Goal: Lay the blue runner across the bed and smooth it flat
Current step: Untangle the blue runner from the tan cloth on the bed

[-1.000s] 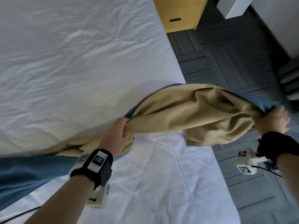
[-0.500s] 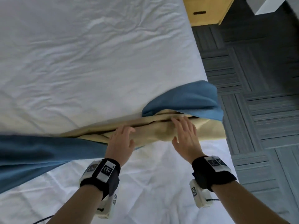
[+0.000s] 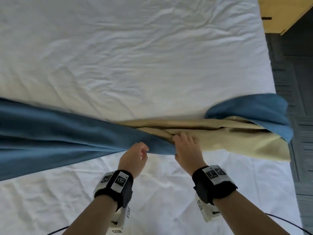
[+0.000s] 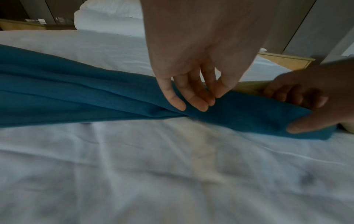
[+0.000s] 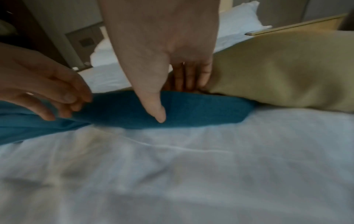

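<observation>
The blue runner (image 3: 59,133) stretches across the white bed (image 3: 135,56) from the left edge, bunched and twisted near the middle. Right of the twist its tan underside (image 3: 228,141) faces up, with a blue end flap (image 3: 254,109) folded over at the bed's right edge. My left hand (image 3: 145,150) pinches a blue fold at the twist between thumb and fingers (image 4: 201,106). My right hand (image 3: 175,146), just to its right, has its fingers tucked into the seam between tan and blue. Its thumb (image 5: 159,112) presses on the blue fold's front.
A wooden nightstand (image 3: 279,12) stands past the bed's far right corner. Dark grey carpet (image 3: 298,82) runs along the right side of the bed. White pillows (image 4: 109,16) lie at the head of the bed. The sheet in front of my hands is wrinkled.
A second ago both hands held the runner's end up off the bed. Half a second ago they lay flat on the tan side. Now both have moved left to the twist and taken hold of the blue fold.
</observation>
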`<state>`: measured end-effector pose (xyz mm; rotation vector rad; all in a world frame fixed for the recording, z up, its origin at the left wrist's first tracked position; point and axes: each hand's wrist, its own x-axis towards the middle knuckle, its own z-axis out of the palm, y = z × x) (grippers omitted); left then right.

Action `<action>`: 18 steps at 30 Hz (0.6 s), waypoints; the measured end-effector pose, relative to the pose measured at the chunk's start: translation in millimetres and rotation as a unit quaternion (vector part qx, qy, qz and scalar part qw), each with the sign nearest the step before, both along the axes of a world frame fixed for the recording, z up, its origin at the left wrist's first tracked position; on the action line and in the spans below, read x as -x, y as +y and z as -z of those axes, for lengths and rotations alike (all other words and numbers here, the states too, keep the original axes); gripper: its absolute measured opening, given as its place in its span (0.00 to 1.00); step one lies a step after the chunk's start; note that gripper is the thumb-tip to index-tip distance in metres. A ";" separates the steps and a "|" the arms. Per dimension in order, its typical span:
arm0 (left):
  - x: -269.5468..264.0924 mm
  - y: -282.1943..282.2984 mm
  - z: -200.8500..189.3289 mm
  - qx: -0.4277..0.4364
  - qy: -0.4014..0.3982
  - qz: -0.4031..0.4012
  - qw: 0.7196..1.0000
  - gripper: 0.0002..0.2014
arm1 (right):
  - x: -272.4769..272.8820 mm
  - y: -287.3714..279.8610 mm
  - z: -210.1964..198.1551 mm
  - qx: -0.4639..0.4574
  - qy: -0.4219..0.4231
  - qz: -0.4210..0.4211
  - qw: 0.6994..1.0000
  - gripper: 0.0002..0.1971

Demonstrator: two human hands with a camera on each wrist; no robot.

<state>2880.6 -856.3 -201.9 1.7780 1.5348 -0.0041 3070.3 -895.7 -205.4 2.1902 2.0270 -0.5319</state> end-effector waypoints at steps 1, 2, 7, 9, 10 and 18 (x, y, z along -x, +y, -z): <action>6.9 2.9 0.9 0.005 -0.002 -0.003 1.000 0.08 | 4.3 -1.3 3.1 0.021 -0.045 0.023 0.998 0.17; 13.3 5.6 1.8 0.008 -0.004 -0.004 1.000 0.08 | 7.2 -2.0 5.0 0.033 -0.080 0.043 0.995 0.20; 41.4 10.8 6.0 0.024 -0.015 0.014 0.999 0.08 | 5.5 -1.7 17.5 0.030 -0.175 0.073 0.981 0.31; 50.7 11.6 9.5 0.031 -0.017 0.028 0.999 0.08 | -0.8 4.5 17.3 0.014 -0.199 0.065 0.978 0.23; 54.7 11.9 11.9 0.033 -0.018 0.034 0.999 0.08 | -3.8 8.7 15.8 0.003 -0.210 0.061 0.976 0.19; 55.2 17.1 19.2 0.023 -0.040 0.047 0.998 0.08 | -46.9 44.6 4.0 0.181 0.043 0.181 0.966 0.12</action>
